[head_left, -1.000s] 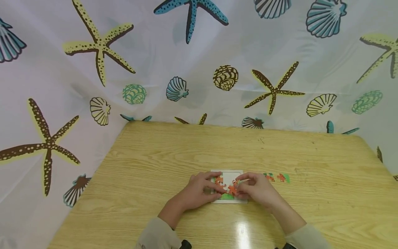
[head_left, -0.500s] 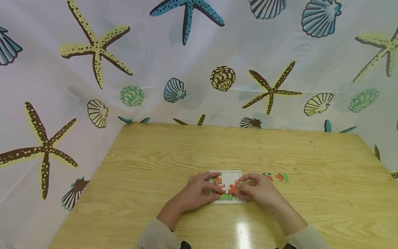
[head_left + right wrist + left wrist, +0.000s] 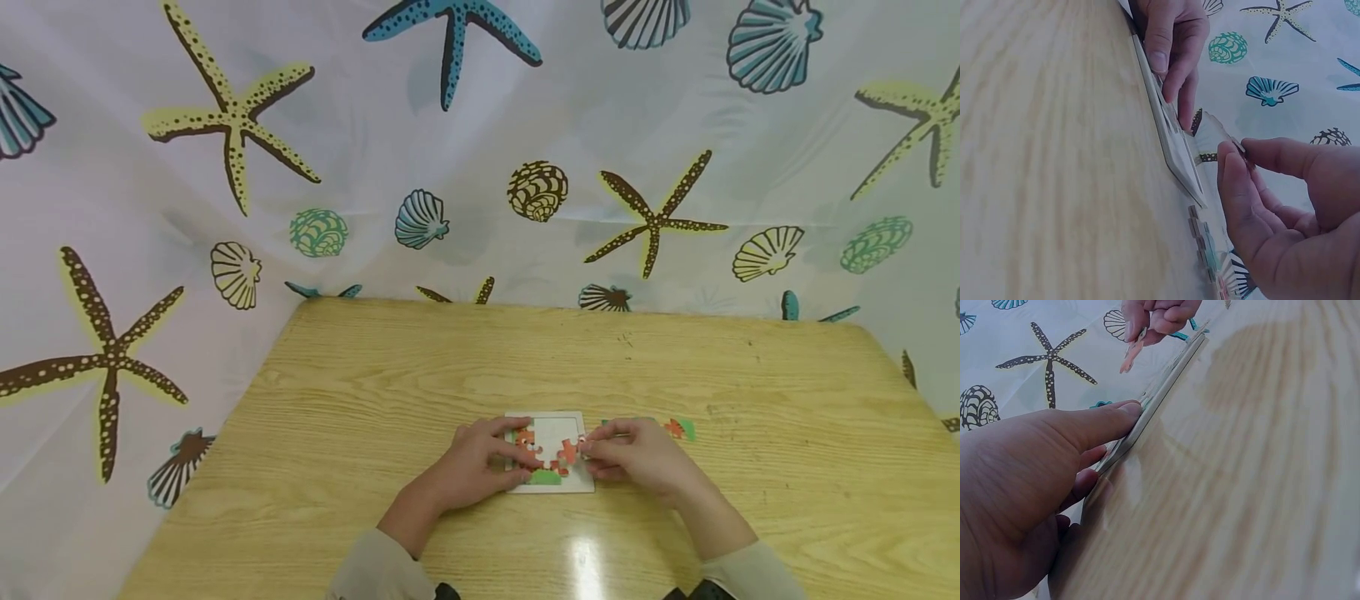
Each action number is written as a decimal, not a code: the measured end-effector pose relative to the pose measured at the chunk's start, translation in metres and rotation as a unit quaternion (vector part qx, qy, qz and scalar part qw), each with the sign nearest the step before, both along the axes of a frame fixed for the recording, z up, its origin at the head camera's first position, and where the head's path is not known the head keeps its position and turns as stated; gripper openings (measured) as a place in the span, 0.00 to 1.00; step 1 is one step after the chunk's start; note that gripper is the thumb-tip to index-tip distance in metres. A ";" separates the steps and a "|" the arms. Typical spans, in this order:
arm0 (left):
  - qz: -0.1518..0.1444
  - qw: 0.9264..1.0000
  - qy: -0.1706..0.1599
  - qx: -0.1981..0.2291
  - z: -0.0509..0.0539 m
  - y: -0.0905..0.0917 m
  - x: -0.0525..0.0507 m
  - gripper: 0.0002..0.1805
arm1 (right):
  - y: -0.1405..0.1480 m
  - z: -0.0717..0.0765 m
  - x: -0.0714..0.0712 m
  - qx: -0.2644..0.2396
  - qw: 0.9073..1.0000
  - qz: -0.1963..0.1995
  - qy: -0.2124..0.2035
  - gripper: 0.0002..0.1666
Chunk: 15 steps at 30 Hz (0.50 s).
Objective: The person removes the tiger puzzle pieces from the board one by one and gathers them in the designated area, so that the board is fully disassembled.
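A white puzzle frame [image 3: 558,415] lies on the wooden table with orange and green pieces in its left and lower parts. My left hand [image 3: 480,462] rests over the frame's left side, fingers spread across the pieces; in the left wrist view the left hand's [image 3: 1041,469] thumb lies on the frame edge. Between thumb and fingertips my right hand [image 3: 645,458] pinches an orange puzzle piece [image 3: 570,451] at the frame's right side. The right wrist view shows that hand [image 3: 1291,212] holding the piece tilted, raised off the frame [image 3: 1179,164].
Right of the frame, an orange and green piece [image 3: 681,428] lies on the table [image 3: 420,367], and other loose pieces [image 3: 1205,240] are partly behind the right hand. A curtain [image 3: 480,167] printed with starfish and shells hangs past the table's far edge.
My right hand has moved slightly right and lifted the pinched orange piece up from the frame, turning it a little. The left hand has stayed in place.
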<state>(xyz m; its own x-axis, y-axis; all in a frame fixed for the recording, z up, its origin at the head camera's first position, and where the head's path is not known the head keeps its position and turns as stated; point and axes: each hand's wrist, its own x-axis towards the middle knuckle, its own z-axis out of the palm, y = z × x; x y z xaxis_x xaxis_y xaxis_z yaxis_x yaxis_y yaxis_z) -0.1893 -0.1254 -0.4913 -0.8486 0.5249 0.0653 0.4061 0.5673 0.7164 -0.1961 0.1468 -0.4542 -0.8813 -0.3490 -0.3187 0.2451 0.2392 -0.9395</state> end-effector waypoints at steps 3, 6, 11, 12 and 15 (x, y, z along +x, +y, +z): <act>-0.002 1.000 -0.002 0.002 0.000 -0.001 0.001 0.08 | 0.004 0.003 -0.001 -0.003 1.000 0.005 -0.006 0.20; -0.005 1.000 -0.001 0.006 0.000 -0.001 0.001 0.08 | 0.008 0.005 -0.002 -0.004 1.000 0.008 -0.013 0.21; -0.010 1.000 0.003 0.006 -0.002 -0.001 0.000 0.08 | 0.014 0.007 -0.003 -0.001 1.000 0.003 -0.015 0.18; -0.009 1.000 0.003 0.006 -0.002 -0.001 0.000 0.08 | 0.015 0.007 -0.003 -0.001 1.000 0.004 -0.013 0.18; -0.007 1.000 0.002 0.005 -0.003 -0.001 0.000 0.09 | 0.018 0.007 -0.004 -0.006 1.000 0.009 -0.016 0.17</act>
